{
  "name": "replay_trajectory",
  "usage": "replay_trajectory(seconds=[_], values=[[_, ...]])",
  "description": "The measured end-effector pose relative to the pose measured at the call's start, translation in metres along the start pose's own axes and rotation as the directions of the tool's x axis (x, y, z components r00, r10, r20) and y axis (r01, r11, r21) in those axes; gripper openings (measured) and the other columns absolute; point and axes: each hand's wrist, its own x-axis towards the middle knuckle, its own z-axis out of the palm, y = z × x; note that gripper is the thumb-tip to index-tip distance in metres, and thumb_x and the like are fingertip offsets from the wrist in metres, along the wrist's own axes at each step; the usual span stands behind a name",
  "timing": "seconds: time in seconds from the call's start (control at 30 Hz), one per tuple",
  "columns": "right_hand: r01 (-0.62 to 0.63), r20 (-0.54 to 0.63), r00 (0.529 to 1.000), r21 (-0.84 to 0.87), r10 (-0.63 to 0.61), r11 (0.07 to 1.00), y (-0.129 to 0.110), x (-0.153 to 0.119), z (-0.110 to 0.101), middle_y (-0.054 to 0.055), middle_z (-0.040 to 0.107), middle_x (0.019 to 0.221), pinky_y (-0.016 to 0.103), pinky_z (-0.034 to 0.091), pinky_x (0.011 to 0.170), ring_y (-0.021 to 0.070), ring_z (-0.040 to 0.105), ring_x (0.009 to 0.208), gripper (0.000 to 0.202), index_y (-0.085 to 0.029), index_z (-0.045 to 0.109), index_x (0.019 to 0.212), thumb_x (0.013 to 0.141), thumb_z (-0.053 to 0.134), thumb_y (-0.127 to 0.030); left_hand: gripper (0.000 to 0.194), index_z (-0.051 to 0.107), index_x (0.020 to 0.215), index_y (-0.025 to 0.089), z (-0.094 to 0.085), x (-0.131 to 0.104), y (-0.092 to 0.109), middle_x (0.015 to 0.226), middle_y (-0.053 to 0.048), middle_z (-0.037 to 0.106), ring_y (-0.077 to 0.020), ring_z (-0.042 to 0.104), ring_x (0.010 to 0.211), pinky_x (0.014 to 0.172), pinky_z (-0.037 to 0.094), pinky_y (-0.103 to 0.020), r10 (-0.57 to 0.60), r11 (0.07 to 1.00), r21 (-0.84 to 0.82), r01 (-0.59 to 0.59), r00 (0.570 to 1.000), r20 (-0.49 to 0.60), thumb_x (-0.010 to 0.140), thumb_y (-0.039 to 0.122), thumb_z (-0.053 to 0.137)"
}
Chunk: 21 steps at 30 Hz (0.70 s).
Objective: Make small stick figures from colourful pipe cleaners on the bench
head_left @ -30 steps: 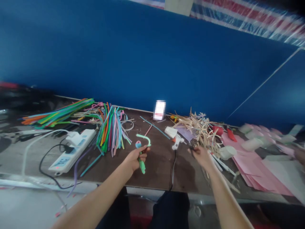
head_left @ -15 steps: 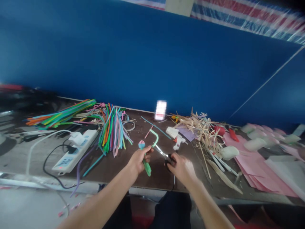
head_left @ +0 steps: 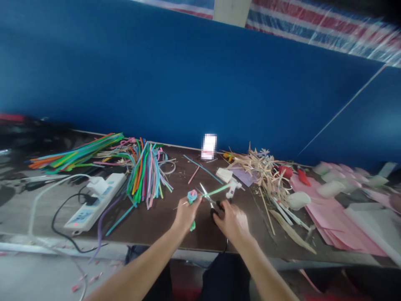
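Note:
My left hand (head_left: 185, 216) is closed on a small flower (head_left: 192, 195) with a pink and blue head, apparently made of pipe cleaners. Green leafy material (head_left: 192, 226) shows below that hand. From its fingertips a light green strip (head_left: 222, 190), like a pipe cleaner, points to the right. My right hand (head_left: 234, 220) grips black-handled scissors (head_left: 210, 200). Their blades are apart and cross the strip close to my left fingertips; whether they touch it I cannot tell. Just beyond the right hand lies a white glue gun (head_left: 231, 191).
Colourful pipe cleaners (head_left: 147, 173) lie left of centre, with a white power strip (head_left: 95, 205) and cables nearer the edge. At the back stands a blurred bright screen (head_left: 209, 146). Dried straw flowers (head_left: 261, 165) and pink sheets (head_left: 326, 213) cover the right side.
The green strip, curled upward before, now stretches to the right. My left hand has turned, bringing the flower head above its fingers. The scissors' blades have spread and point more upward.

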Motion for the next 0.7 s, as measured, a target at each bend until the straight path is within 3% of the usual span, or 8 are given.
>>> replay_trajectory(seconds=[0.13, 0.37, 0.53, 0.7], values=[[0.010, -0.028, 1.000, -0.049, -0.012, 0.999, -0.002, 0.000, 0.001, 0.005, 0.063, 0.075, 0.024, 0.035, 0.059, 0.0190, 0.059, 0.074, 0.023, -0.020, 0.053, 0.090, 0.073, 0.055, -0.035, 0.035, 0.063, 0.067, 0.011, 0.001, -0.002, 0.001, 0.039, 0.008, 0.028, -0.0049, 0.024, 0.036, 0.037, 0.017, -0.020, 0.026, 1.000, 0.011, -0.025, 1.000, -0.014, 0.066, 0.045, 0.059], [0.010, 0.042, 0.999, -0.021, -0.009, 1.000, -0.001, 0.004, 0.004, 0.001, 0.064, 0.070, 0.023, 0.032, 0.054, 0.0167, 0.061, 0.067, 0.020, -0.020, 0.052, 0.086, 0.073, 0.054, -0.036, 0.036, 0.063, 0.073, 0.010, 0.004, -0.001, 0.006, 0.038, 0.009, 0.026, -0.0049, 0.023, 0.036, 0.036, 0.018, -0.020, -0.041, 0.998, -0.049, 0.040, 0.999, -0.018, 0.063, 0.045, 0.061], [0.007, 0.091, 0.996, -0.035, -0.003, 0.999, -0.002, 0.007, 0.009, 0.001, 0.065, 0.069, 0.023, 0.031, 0.051, 0.0173, 0.062, 0.065, 0.021, -0.021, 0.052, 0.085, 0.075, 0.052, -0.039, 0.033, 0.062, 0.070, 0.010, 0.002, 0.006, 0.000, 0.036, 0.010, 0.025, -0.0040, 0.022, 0.033, 0.036, 0.015, -0.019, -0.085, 0.992, -0.092, 0.084, 0.996, -0.010, 0.061, 0.042, 0.063], [-0.021, 0.128, 0.991, -0.037, 0.025, 0.999, -0.004, 0.009, 0.018, 0.002, 0.067, 0.073, 0.023, 0.033, 0.053, 0.0178, 0.063, 0.068, 0.022, -0.021, 0.053, 0.085, 0.075, 0.052, -0.041, 0.031, 0.062, 0.064, 0.009, 0.000, 0.013, -0.007, 0.033, 0.010, 0.027, -0.0046, 0.025, 0.031, 0.034, 0.020, -0.019, -0.141, 0.985, -0.107, 0.137, 0.990, -0.023, 0.058, 0.039, 0.064]])
